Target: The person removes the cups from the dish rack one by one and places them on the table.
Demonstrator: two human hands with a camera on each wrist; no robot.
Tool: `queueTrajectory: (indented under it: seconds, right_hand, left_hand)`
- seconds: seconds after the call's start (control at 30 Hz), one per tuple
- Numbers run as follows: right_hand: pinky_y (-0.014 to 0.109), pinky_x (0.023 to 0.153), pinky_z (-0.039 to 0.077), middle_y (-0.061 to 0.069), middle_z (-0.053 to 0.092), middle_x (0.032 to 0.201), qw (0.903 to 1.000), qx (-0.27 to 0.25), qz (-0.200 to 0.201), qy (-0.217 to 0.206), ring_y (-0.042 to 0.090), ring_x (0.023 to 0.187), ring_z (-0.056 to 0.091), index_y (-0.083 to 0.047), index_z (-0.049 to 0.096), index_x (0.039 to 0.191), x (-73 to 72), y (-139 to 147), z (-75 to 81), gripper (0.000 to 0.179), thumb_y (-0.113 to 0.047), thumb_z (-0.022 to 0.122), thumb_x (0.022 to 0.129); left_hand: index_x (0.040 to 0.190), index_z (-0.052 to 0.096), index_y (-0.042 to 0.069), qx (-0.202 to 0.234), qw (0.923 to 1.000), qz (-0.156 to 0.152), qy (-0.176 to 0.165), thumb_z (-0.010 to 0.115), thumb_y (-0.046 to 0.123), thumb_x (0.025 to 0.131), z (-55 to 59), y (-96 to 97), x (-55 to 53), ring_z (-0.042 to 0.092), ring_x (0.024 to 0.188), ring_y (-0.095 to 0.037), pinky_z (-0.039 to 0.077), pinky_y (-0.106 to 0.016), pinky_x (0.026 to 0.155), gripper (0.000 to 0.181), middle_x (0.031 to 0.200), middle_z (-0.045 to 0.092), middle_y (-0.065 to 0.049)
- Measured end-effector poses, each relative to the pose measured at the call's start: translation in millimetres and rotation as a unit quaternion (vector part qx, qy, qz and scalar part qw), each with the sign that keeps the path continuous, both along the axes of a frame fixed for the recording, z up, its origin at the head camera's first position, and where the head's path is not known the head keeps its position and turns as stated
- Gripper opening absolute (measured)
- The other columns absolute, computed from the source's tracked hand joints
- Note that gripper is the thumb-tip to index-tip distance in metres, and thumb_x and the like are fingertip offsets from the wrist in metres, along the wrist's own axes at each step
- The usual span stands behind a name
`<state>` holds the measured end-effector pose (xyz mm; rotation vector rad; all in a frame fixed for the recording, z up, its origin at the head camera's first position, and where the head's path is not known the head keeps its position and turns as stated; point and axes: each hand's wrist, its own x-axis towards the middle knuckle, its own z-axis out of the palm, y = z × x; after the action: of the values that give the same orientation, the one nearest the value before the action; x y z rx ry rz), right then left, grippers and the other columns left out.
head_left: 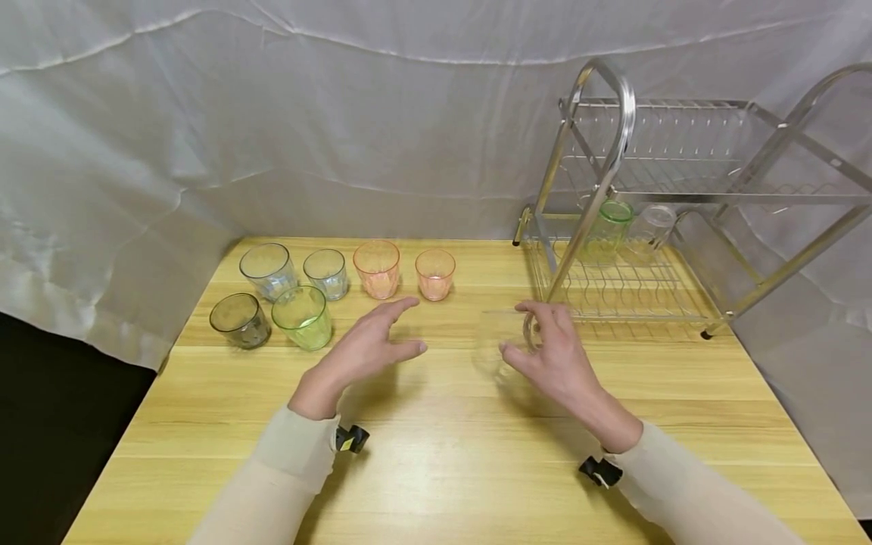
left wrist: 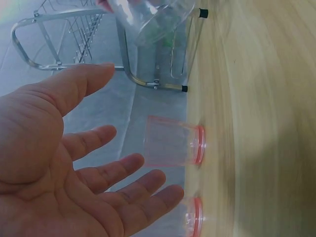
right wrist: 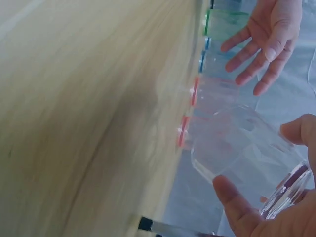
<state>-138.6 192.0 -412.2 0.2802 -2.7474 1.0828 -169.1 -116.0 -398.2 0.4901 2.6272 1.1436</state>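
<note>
My right hand (head_left: 560, 357) grips a clear glass (right wrist: 242, 153) between thumb and fingers, tilted and lifted above the table. In the head view this glass is blurred and faint, left of the fingers. My left hand (head_left: 368, 347) holds nothing; its fingers are spread, palm toward the right hand. Just beyond the left fingertips stand a small pink glass (head_left: 435, 274) and a larger pink glass (head_left: 378, 269). Close to the left of that hand is a green glass (head_left: 303, 318).
Further left stand a dark grey glass (head_left: 241, 321), a large blue-tinted glass (head_left: 268, 270) and a smaller one (head_left: 325, 274). A two-tier metal dish rack (head_left: 620, 144) rises at the back right. On its lower tier are a green glass (head_left: 608, 231) and a clear glass (head_left: 650, 231), apparently upside down.
</note>
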Motion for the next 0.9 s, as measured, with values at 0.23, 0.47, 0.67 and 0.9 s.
queueTrajectory:
  seconds: [0.23,0.47,0.67,0.9]
  right_hand:
    - [0.046,0.088,0.050,0.018,0.054,0.124,0.9975,-0.061,0.001,-0.035,0.032,0.109,0.054,-0.008,0.054,0.143,-5.3,-12.1,-2.1,0.062,-0.023,0.082,0.090]
    - [0.035,0.079,0.052,0.018,0.056,0.125,0.9834,-0.155,0.027,-0.090,0.026,0.102,0.056,-0.009,0.051,0.144,-8.0,-27.1,-1.1,0.060,-0.021,0.080,0.093]
    - [0.034,0.083,0.064,0.024,0.050,0.141,0.9541,-0.254,0.062,-0.146,0.028,0.104,0.067,-0.005,0.046,0.146,-7.1,-36.2,1.0,0.058,-0.013,0.074,0.096]
    - [0.041,0.090,0.065,0.023,0.045,0.141,0.9220,-0.330,0.068,-0.191,0.027,0.111,0.064,-0.005,0.042,0.150,-7.1,-41.6,0.9,0.058,-0.012,0.067,0.098]
  left_hand:
    - [0.165,0.035,0.031,0.033,0.9991,-0.017,-0.020,0.082,0.046,0.091,-3.1,10.6,2.5,0.035,0.156,-0.031,0.033,-0.058,0.126,0.089,0.170,0.037,-0.003]
    - [0.165,0.030,0.042,0.084,0.9954,-0.044,-0.019,0.085,0.049,0.087,-8.3,21.1,0.5,0.041,0.151,-0.033,0.043,-0.056,0.119,0.096,0.170,0.034,0.004]
    - [0.163,0.034,0.041,0.125,0.9907,-0.047,-0.026,0.085,0.046,0.088,-10.1,23.9,-0.1,0.043,0.151,-0.035,0.045,-0.054,0.119,0.091,0.169,0.035,0.006]
    - [0.160,0.039,0.039,0.196,0.9774,-0.051,-0.059,0.086,0.034,0.090,-12.7,25.9,-0.7,0.044,0.150,-0.033,0.044,-0.048,0.121,0.084,0.167,0.038,0.006]
